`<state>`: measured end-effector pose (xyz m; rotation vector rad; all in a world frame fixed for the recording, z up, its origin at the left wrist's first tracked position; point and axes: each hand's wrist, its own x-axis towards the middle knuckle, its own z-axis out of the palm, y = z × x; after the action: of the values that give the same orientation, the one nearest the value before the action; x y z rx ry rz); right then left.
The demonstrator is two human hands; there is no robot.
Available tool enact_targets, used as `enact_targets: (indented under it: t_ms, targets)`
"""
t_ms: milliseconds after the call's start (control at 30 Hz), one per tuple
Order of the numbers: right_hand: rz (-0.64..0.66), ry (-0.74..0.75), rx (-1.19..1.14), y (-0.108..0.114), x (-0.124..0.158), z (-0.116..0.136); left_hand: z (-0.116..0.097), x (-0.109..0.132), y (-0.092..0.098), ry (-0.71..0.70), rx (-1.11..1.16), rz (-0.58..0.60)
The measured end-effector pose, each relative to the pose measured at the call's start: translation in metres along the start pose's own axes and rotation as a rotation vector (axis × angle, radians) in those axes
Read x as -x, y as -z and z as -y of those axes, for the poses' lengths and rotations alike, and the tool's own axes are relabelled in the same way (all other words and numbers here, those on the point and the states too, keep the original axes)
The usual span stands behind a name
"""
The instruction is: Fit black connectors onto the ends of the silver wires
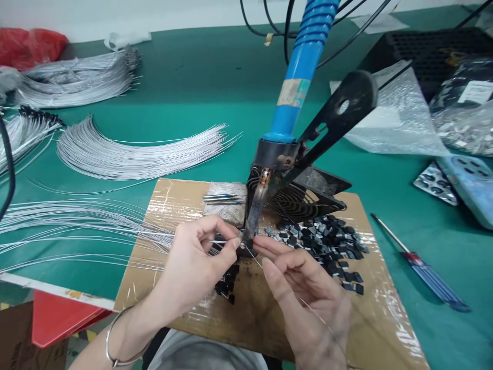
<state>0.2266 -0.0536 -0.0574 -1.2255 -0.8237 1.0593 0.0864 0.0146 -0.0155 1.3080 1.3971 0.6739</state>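
My left hand (pixel 200 257) pinches a thin silver wire (pixel 221 241) between thumb and fingers, its end held at the tip of the soldering iron (pixel 257 210). My right hand (pixel 304 288) pinches a fine strand of solder wire (pixel 254 257) that runs back over its palm, and its fingertips touch a small black part at the iron tip. The blue-handled iron (pixel 304 67) is fixed in a black stand (pixel 304 195) on a taped cardboard board (pixel 377 308). A heap of small black parts (pixel 327 241) lies right of the tip.
Bundles of silver wires (pixel 127 154) fan across the green table at left. A screwdriver (pixel 419 267) lies at right. Plastic bags (pixel 396 118), a black tray (pixel 427 51) and a light-blue phone (pixel 470 180) sit at the far right. A red bag (pixel 31 43) is at the back left.
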Motion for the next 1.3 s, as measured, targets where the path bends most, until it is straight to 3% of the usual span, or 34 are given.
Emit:
enact_targets:
  t_ms: [767,1300]
  targets:
    - [-0.02,-0.033,0.068,0.0012,0.0019,-0.0005,-0.0013,0.0021,-0.001,-0.021,-0.022,-0.01]
    - [-0.007,0.026,0.106,0.0006,0.003,-0.004,-0.0025,0.0035,-0.0009,-0.015,-0.026,-0.007]
